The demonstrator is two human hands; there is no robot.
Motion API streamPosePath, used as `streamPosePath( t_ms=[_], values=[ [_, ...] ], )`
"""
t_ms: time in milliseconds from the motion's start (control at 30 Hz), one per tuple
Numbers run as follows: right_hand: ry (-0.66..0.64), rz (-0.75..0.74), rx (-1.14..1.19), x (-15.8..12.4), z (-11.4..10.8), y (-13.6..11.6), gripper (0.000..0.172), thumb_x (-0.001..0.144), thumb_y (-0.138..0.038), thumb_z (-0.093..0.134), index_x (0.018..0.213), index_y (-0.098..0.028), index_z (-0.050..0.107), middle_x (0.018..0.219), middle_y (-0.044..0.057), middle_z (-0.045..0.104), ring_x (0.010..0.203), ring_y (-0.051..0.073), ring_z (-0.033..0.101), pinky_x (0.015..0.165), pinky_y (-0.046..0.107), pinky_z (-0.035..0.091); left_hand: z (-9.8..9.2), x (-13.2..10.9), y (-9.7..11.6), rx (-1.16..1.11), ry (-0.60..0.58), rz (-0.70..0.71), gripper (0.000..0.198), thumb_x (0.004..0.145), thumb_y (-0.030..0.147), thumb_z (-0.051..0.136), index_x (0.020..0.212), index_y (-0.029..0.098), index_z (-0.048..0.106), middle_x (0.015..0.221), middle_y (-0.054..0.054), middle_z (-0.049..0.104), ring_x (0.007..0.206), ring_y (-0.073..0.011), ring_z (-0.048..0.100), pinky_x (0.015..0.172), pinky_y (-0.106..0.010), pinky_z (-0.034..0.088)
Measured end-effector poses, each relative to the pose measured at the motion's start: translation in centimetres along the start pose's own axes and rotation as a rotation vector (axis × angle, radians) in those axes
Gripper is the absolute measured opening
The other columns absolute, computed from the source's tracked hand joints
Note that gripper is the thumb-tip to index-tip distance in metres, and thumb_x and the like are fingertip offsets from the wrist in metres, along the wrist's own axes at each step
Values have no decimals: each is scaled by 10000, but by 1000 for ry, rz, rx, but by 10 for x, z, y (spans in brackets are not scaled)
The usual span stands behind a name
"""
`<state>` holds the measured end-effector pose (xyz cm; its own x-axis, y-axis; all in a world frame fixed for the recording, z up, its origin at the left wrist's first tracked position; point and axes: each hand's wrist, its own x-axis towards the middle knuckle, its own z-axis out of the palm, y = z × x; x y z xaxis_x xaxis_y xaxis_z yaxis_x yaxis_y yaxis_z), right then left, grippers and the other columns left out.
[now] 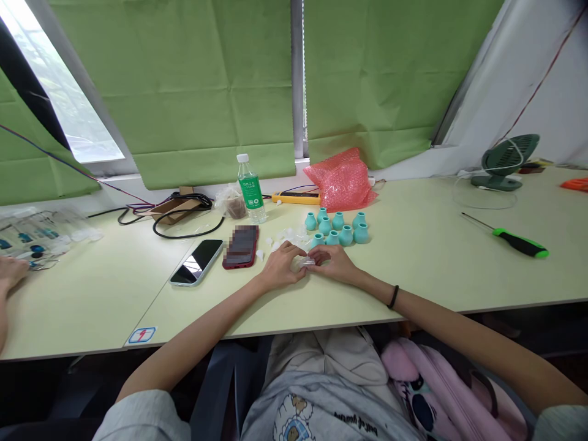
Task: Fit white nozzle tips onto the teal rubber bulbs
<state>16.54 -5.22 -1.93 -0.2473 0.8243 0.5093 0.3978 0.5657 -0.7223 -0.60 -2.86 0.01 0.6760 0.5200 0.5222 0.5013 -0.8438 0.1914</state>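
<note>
Near the front middle of the table, my left hand [282, 267] and my right hand [337, 264] meet, both pinching a small clear plastic piece [305, 261] between their fingertips. Its exact shape is too small to tell. Just behind my right hand stand several turquoise vase-shaped pieces [345, 235], upright with open tops. A loose pile of translucent whitish pieces [289, 235] lies behind my left hand, and a few single ones are scattered to its left.
Two phones, one pale-edged [196, 263] and one red-edged [241, 247], lie left of my hands. Behind are a water bottle [250, 191], yellow tool [296, 198] and red bubble wrap [342, 180]. A screwdriver [519, 241] and fan [503, 162] are right; another person's hand [13, 271] is far left.
</note>
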Motion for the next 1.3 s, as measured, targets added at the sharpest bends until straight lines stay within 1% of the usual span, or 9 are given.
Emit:
streamPosePath(
  t_ms=[100,367,600,667,833,1000,1133,1233,1300],
  values=[
    [5,31,21,0,0,0,209,592,-249,611,773,-155,563,682,18,592,593,124,564,597,267,501,-1,0,1,36,-30,11,311,622,272,542,919,180,520,845,-34,571,831,-191,455,608,-269,414],
    [6,44,57,1,1,-2,244,592,-268,614,798,-151,557,722,26,598,607,120,569,607,262,498,0,1,-3,61,-46,38,274,644,278,518,901,185,511,823,-28,552,820,-176,441,617,-261,402],
    [-51,55,86,2,-1,-1,235,599,-237,603,813,-152,555,725,28,593,619,118,564,598,250,494,1,1,-4,55,-41,31,253,641,306,530,859,179,520,799,-24,565,799,-174,448,575,-245,384],
    [-58,70,100,2,-1,-2,236,600,-240,602,811,-149,550,725,29,591,620,117,561,599,250,492,1,0,-5,49,-29,30,254,645,309,529,864,181,522,786,-22,566,794,-169,454,576,-241,386],
    [20,81,129,2,-2,-1,292,581,-251,623,829,-160,498,740,26,589,583,104,547,587,250,491,2,0,-5,27,65,-12,257,663,316,518,877,174,534,778,-34,546,776,-150,472,612,-233,404],
    [8,57,113,1,-3,-1,297,588,-249,623,839,-169,486,733,23,593,574,107,546,588,258,492,1,0,-4,8,79,3,247,665,309,519,867,170,546,751,-35,538,761,-146,474,622,-235,410],
    [15,13,86,2,-3,-4,250,599,-250,613,807,-167,502,764,25,582,573,103,545,578,252,492,1,-1,-4,-18,99,-9,243,649,295,532,858,172,547,765,-34,546,760,-148,479,627,-244,415],
    [22,-18,62,1,-3,-5,216,605,-234,603,791,-166,517,747,19,580,568,99,540,575,247,491,0,-1,-2,-81,99,-19,254,635,287,545,862,174,541,768,-27,561,769,-153,483,644,-258,418],
    [19,-31,44,1,-2,-5,202,606,-215,597,788,-166,525,731,14,579,564,97,537,572,242,489,-2,0,-2,-153,94,-25,232,651,253,527,868,174,541,763,-23,575,761,-147,485,643,-259,421]
  ],
)
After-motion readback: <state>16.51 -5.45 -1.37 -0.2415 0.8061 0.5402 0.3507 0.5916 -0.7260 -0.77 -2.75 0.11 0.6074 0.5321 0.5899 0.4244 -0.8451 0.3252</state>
